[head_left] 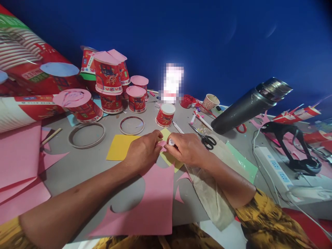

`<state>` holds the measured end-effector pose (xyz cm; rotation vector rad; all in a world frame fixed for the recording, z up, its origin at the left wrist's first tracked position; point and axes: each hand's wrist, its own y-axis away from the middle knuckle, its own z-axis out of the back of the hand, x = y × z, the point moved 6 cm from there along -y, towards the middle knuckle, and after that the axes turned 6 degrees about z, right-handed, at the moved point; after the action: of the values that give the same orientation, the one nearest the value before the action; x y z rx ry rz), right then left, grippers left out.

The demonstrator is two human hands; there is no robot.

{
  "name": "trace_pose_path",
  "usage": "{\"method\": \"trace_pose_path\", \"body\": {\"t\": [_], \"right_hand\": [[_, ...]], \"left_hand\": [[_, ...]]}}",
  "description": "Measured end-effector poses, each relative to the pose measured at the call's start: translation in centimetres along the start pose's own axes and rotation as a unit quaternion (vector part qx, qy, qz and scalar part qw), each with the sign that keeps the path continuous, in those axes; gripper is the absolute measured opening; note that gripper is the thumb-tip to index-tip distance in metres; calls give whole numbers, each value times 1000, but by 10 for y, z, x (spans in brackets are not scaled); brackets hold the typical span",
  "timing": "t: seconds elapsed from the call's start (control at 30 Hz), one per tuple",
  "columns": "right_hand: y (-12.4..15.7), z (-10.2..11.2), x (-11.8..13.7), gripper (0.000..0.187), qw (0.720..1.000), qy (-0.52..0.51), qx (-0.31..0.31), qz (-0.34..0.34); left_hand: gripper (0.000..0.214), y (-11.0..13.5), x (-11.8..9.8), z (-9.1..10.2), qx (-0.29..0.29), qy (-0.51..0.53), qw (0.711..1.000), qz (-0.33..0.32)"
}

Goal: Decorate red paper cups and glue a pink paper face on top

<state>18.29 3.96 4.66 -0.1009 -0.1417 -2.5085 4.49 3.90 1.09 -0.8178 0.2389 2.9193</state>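
Observation:
My left hand (146, 149) is closed, its thumb and fingers pinching a small pink paper piece (163, 144). Close beside it, my right hand (188, 147) is curled round a white pen-like tube (171, 142); only its round end shows. Under both hands lie a pale yellow sheet (166, 160) and a deeper yellow sheet (116, 147). Nearer me is a pink sheet (158, 200) with a rounded cut-out. Just beyond the hands, a red paper cup (165, 117) stands with its white base up. Black-handled scissors (208, 141) lie right of my right hand.
Red cups topped with pink discs (108, 74) stand at the back left. Two tape rings (86, 135) lie before them. A dark flask (246, 107) leans at the right, near a power strip (276, 169). A cloth (214, 204) lies under my right forearm.

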Motion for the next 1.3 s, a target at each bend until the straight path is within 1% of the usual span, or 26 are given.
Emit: {"method": "trace_pose_path", "body": {"t": [0.13, 0.2, 0.3, 0.4, 0.47, 0.5, 0.57, 0.7, 0.73, 0.8, 0.87, 0.97, 1.07, 1.13, 1.23, 1.3], "right_hand": [[2, 0, -1, 28, 999, -19, -49, 12], [2, -1, 2, 26, 997, -38, -61, 28], [0, -3, 5, 26, 998, -40, -37, 35], [1, -1, 1, 26, 1000, -15, -12, 13], [4, 1, -7, 25, 1000, -8, -19, -8], [7, 4, -11, 25, 999, -13, -34, -19], [11, 10, -22, 24, 995, -37, -90, -39], [20, 22, -44, 25, 967, -102, -222, -78], [22, 22, -50, 24, 959, -110, -243, -92], [22, 20, -65, 25, 949, -115, -268, -123], [21, 15, -81, 25, 943, -113, -274, -154], [22, 10, -107, 31, 927, -129, -294, -195], [22, 7, -126, 35, 905, -202, -314, -207], [17, 3, -129, 36, 896, -270, -296, -189], [10, -2, -123, 33, 899, -324, -254, -149], [10, -1, -123, 30, 894, -328, -265, -148]], "left_hand": [[25, 1, -1, 0, 9, -2, 1000, 5], [24, 1, -2, 1, 11, -3, 1000, 7], [23, 1, -2, 2, 14, -7, 1000, 9], [23, 1, -1, 1, 10, -6, 1000, 5], [23, 0, 0, 0, 6, -2, 1000, 3], [24, -1, 1, -1, 5, 0, 1000, 3], [26, -1, 3, -2, 5, 5, 1000, 3], [27, 0, 4, 0, 1, 16, 1000, 7], [26, 0, 5, 1, 0, 24, 1000, 11], [23, 1, 6, 4, -3, 60, 998, 18], [20, 1, 7, 6, -5, 125, 992, 16], [23, 0, 8, 10, -14, 226, 974, 8], [27, 1, 9, 13, -26, 283, 959, 15], [29, 2, 8, 14, -21, 308, 951, 21], [32, 4, 6, 15, -11, 322, 946, 29], [32, 5, 6, 17, -13, 321, 946, 30]]}}
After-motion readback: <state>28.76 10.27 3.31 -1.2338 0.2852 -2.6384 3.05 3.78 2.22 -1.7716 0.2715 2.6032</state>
